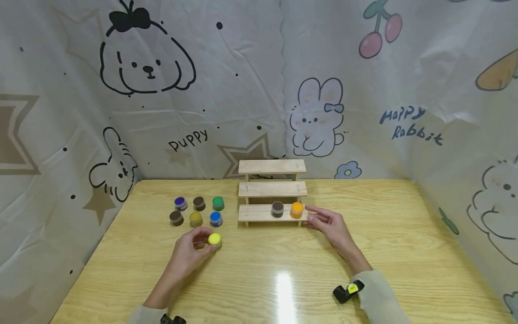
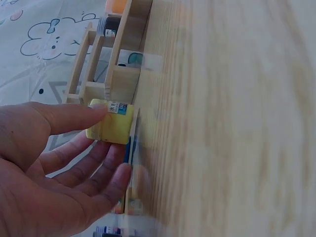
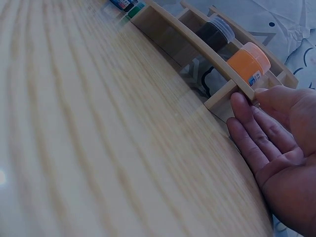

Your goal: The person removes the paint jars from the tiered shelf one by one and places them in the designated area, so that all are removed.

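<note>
My left hand (image 1: 188,249) pinches a small yellow paint jar (image 1: 215,240) between thumb and fingers at the table's left front. In the left wrist view the jar (image 2: 114,121) shows a label on its side, and its base looks close to the tabletop. A three-step wooden display stand (image 1: 273,188) stands at the back middle. On its lowest step sit a dark brown jar (image 1: 277,209) and, to the right, an orange jar (image 1: 296,210). My right hand (image 1: 329,226) holds the right end of that step, with the thumb (image 3: 276,101) at the board's edge and fingers below.
Left of the stand, several paint jars stand in two rows: purple (image 1: 180,203), dark brown (image 1: 199,203) and green (image 1: 218,203) behind, another dark one (image 1: 176,218), dark yellow (image 1: 196,219) and blue (image 1: 216,219) in front. A printed cloth (image 1: 243,90) hangs around the wooden table (image 1: 251,270).
</note>
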Motion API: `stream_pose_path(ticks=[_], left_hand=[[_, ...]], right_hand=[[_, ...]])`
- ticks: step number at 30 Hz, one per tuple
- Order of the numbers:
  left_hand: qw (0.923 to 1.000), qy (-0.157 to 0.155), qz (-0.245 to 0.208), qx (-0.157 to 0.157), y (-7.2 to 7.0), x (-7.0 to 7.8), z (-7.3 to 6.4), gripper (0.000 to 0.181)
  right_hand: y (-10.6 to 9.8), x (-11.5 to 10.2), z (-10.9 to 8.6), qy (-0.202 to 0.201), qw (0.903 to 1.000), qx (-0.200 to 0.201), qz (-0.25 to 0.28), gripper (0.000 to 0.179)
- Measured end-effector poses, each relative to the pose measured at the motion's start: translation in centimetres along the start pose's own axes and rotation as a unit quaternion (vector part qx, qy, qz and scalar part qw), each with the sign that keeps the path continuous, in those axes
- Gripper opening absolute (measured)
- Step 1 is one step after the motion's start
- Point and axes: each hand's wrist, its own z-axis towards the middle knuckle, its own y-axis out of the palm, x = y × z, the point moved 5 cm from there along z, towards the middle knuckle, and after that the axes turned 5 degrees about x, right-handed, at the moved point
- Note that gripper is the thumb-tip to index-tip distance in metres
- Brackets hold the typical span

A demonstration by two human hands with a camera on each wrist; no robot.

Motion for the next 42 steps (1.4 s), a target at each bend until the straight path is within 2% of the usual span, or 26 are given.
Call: stream_pose_path(ticks=[13, 21, 24, 30, 35, 42], left_hand=[[0.9998, 0.006, 0.016, 0.008, -0.3, -0.5, 0.4, 0.033], [0.9997, -0.008, 0.023, 0.004, -0.3, -0.6, 0.4, 0.041], [0.9993, 0.019, 0.031, 0.013, -0.2, 0.2, 0.4, 0.045], [0.9911, 0.113, 0.042, 0.056, 0.2, 2.9, 0.7, 0.042], [0.9863, 0.150, 0.013, 0.067, 1.2, 4.7, 1.1, 0.040], [0.9834, 0.168, -0.034, 0.059, 3.7, 6.2, 1.4, 0.038]], right_hand=[[-0.1, 0.1, 0.2, -0.002, 1.0000, -0.003, -0.001, 0.043], [0.0, 0.3, 0.3, -0.009, 0.9999, -0.013, -0.002, 0.044], [0.0, 0.3, 0.3, -0.010, 0.9998, -0.015, -0.004, 0.044], [-0.1, 0.3, 0.2, -0.005, 1.0000, -0.008, -0.004, 0.043], [-0.2, 0.2, 0.1, -0.002, 1.0000, -0.004, -0.003, 0.043], [-0.1, 0.1, 0.2, -0.005, 1.0000, -0.003, -0.002, 0.041]])
